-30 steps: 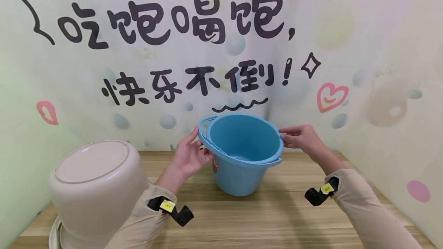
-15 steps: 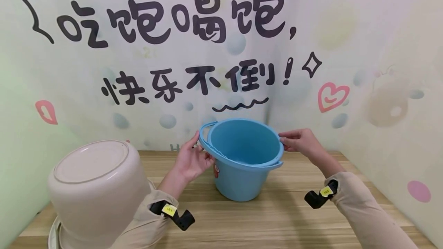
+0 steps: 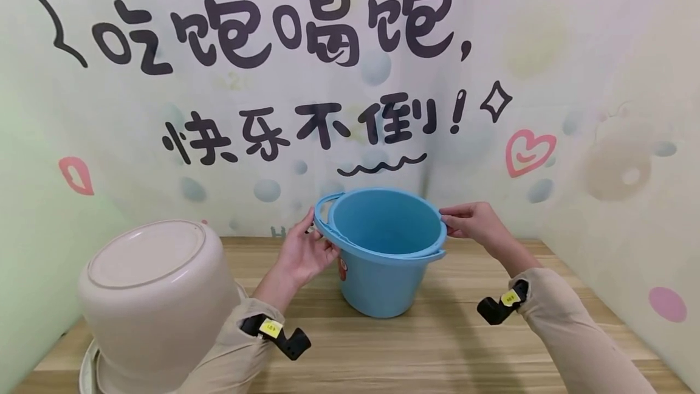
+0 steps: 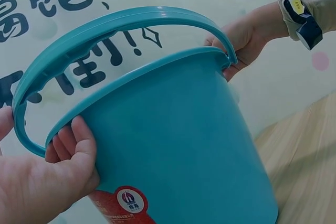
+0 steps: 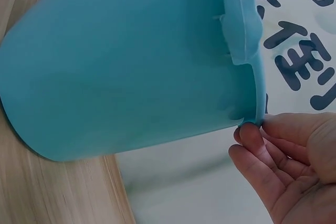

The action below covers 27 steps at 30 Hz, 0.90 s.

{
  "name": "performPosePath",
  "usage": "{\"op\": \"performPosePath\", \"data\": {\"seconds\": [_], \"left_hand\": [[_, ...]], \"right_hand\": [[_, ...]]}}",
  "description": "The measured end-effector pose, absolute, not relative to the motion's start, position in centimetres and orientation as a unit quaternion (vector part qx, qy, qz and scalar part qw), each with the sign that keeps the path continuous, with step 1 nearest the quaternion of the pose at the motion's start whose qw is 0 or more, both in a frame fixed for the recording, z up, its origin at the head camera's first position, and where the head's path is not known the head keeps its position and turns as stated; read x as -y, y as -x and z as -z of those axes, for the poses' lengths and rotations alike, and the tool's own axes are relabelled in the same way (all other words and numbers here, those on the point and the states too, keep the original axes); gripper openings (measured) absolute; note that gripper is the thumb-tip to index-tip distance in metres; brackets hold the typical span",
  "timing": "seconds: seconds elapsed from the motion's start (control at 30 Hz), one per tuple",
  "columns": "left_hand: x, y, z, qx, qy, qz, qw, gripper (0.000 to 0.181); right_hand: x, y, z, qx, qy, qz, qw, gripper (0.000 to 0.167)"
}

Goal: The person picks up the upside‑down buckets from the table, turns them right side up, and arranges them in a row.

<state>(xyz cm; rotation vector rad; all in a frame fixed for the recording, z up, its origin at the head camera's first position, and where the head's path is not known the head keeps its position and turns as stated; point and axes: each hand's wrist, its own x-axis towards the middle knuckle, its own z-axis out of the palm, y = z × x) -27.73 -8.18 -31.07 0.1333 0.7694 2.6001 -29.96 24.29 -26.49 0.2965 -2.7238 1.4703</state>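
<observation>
A blue plastic bucket (image 3: 377, 284) is at the middle of the wooden table in the head view, its mouth tipped a little towards me. Its bottom looks to be on the tabletop. A blue handle (image 4: 157, 15) lies along the near side of the rim. My left hand (image 3: 303, 254) grips the rim at the left, fingertips curled under it and thumb against the handle. On the opposite side my right hand (image 3: 476, 224) pinches the rim between thumb and fingers (image 5: 252, 137). A red label (image 4: 123, 206) shows low on the bucket in the left wrist view.
A large cream pot-shaped container (image 3: 158, 315) stands upside down at the left, beside my left forearm. Behind the wooden table (image 3: 350, 357) hangs a printed backdrop (image 3: 262, 90) with dark lettering. A pale wall (image 3: 618, 224) rises on the right.
The bucket has come down slightly, with both hands keeping hold of its rim. Over the last half second it has barely moved.
</observation>
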Motion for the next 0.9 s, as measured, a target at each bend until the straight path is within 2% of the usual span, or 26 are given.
{"op": "performPosePath", "data": {"seconds": [0.23,0.4,0.47,0.7,0.8,0.9], "left_hand": [[8.6,27.8,31.6,-0.277,-0.048,-0.938,0.2,0.042],[8.9,27.8,32.3,-0.295,-0.04,-0.936,0.188,0.069],[9.1,27.8,32.6,-0.297,-0.033,-0.935,0.189,0.071],[9.5,27.6,33.3,-0.306,-0.014,-0.933,0.19,0.031],[9.6,27.6,33.7,-0.305,-0.013,-0.935,0.182,0.023],[9.7,27.6,34.2,-0.316,-0.016,-0.932,0.176,0.024]], "right_hand": [[-24.0,30.0,26.6,0.879,-0.096,-0.467,0.016,0.042],[-24.0,30.0,26.7,0.878,-0.096,-0.468,0.019,0.042],[-24.0,30.0,26.7,0.877,-0.098,-0.469,0.02,0.042],[-24.1,29.9,26.6,0.88,-0.099,-0.464,0.022,0.043],[-24.2,29.9,26.6,0.881,-0.101,-0.462,0.024,0.044],[-24.2,29.9,26.7,0.881,-0.103,-0.46,0.027,0.044]]}}
